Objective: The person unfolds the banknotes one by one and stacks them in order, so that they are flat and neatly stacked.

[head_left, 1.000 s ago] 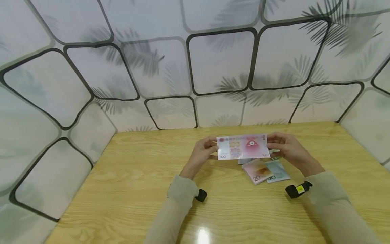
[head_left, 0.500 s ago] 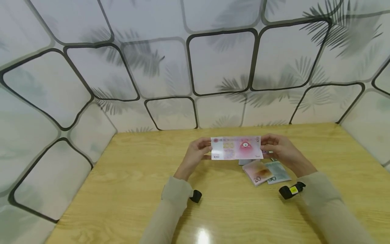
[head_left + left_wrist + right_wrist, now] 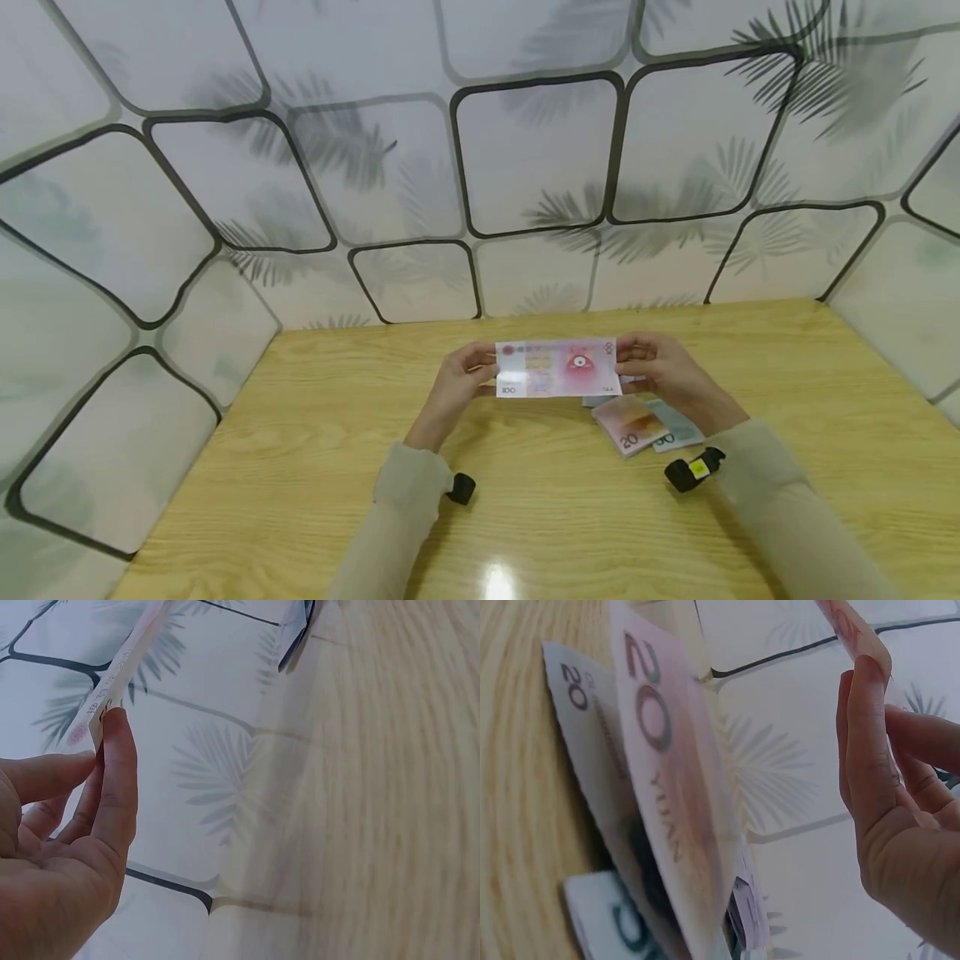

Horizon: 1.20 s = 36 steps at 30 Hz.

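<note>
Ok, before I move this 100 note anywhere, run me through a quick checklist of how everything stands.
1. Left grip pinching one end of the 100 note: ok.
2. Right grip pinching the opposite end: ok.
3. 100 note lifted off the table: ok, the left wrist view shows it apart from the surface.
4. Loose notes separated: not ok, the 20 note overlaps the blue-green note.
5. Value of the greyish note peeking out below the 100 note's lower edge: cannot tell, mostly hidden in the head view.
</note>
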Motion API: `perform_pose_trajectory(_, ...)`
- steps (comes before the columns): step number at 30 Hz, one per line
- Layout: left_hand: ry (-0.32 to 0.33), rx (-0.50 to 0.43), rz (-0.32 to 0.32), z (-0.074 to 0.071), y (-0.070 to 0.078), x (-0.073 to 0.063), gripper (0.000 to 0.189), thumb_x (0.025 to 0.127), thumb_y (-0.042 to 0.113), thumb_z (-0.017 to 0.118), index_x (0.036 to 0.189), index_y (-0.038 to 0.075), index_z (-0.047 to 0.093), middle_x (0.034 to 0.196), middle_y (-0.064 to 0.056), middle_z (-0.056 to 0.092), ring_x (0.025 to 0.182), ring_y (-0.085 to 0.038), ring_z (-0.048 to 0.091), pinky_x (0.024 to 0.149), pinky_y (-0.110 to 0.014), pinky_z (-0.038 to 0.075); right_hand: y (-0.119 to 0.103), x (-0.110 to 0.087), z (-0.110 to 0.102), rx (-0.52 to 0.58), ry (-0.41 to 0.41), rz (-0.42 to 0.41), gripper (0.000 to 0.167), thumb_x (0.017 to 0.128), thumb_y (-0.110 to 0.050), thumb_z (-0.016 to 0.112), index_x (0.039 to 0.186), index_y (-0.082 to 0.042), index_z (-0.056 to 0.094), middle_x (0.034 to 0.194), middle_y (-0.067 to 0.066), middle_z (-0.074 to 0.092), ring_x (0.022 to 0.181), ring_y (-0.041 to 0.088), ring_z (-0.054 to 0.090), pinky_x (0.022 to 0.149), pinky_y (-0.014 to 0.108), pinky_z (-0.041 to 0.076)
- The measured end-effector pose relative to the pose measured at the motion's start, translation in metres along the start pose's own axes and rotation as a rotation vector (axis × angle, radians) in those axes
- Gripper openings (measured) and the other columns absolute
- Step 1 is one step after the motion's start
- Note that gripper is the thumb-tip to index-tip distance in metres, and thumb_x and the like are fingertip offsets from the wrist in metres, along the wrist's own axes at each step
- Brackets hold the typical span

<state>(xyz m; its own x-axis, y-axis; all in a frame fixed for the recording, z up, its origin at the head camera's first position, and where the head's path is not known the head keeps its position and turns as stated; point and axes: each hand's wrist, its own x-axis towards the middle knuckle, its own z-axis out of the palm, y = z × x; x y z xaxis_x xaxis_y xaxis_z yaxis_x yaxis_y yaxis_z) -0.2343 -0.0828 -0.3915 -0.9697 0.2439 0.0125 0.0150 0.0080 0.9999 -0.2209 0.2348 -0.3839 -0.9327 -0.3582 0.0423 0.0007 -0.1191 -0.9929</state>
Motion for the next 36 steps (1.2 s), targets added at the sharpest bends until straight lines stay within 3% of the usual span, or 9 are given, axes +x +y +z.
perform_pose_trajectory(8,-0.003,0.040,-0.017,-0.014,-0.004,-0.009,0.027,0.100,-0.006,0.057,0.126,-0.006,0.062,0.107,-0.011,0.062,0.091,-0.018,0.061,0.078,-0.034,0.060,0.008,0.004,0.011,-0.078,-0.024,0.059,0.016,0.096,0.010,0.058,0.103,-0.004,0.062,0.094,0.004,0.065,0.081,0.016,0.066,0.067,0.027,0.060)
perform_pose_trajectory(15,0.016,0.040,-0.043,-0.020,-0.005,-0.012,0.026,0.098,-0.010,0.056,0.124,-0.010,0.060,0.102,-0.010,0.062,0.086,-0.015,0.061,0.073,-0.029,0.059,0.017,0.009,0.019,-0.164,-0.014,0.099,0.013,0.095,0.010,0.059,0.107,0.005,0.058,0.092,0.004,0.065,0.081,0.015,0.065,0.069,0.027,0.060)
perform_pose_trajectory(22,0.016,0.051,-0.062,-0.025,-0.005,-0.015,0.023,0.096,-0.013,0.055,0.119,-0.013,0.060,0.097,-0.011,0.064,0.082,-0.015,0.061,0.067,-0.026,0.058,0.019,0.016,0.026,-0.229,-0.017,0.134,0.016,0.095,0.010,0.059,0.109,0.005,0.053,0.092,0.004,0.060,0.082,0.016,0.061,0.072,0.028,0.060)
perform_pose_trajectory(26,0.026,0.065,-0.091,-0.025,-0.003,-0.015,0.024,0.096,-0.013,0.055,0.119,-0.012,0.061,0.095,-0.011,0.063,0.081,-0.015,0.062,0.068,-0.025,0.058,0.018,0.018,0.030,-0.230,-0.013,0.143,0.021,0.094,0.011,0.059,0.113,0.007,0.050,0.090,0.005,0.057,0.081,0.016,0.060,0.073,0.032,0.061)
perform_pose_trajectory(32,0.036,0.088,-0.138,-0.027,-0.003,-0.017,0.027,0.099,-0.009,0.054,0.125,-0.010,0.059,0.098,-0.012,0.064,0.080,-0.015,0.063,0.069,-0.026,0.058,0.016,0.022,0.037,-0.220,-0.021,0.161,0.043,0.095,0.010,0.057,0.134,0.017,0.040,0.090,0.006,0.059,0.079,0.015,0.062,0.070,0.032,0.061)
perform_pose_trajectory(36,0.056,0.077,-0.157,-0.028,-0.004,-0.017,0.027,0.100,-0.009,0.053,0.127,-0.009,0.059,0.096,-0.011,0.063,0.079,-0.015,0.063,0.066,-0.025,0.057,0.016,0.025,0.039,-0.213,-0.033,0.190,0.045,0.096,0.007,0.056,0.137,0.016,0.039,0.091,0.009,0.062,0.080,0.017,0.064,0.069,0.031,0.061)
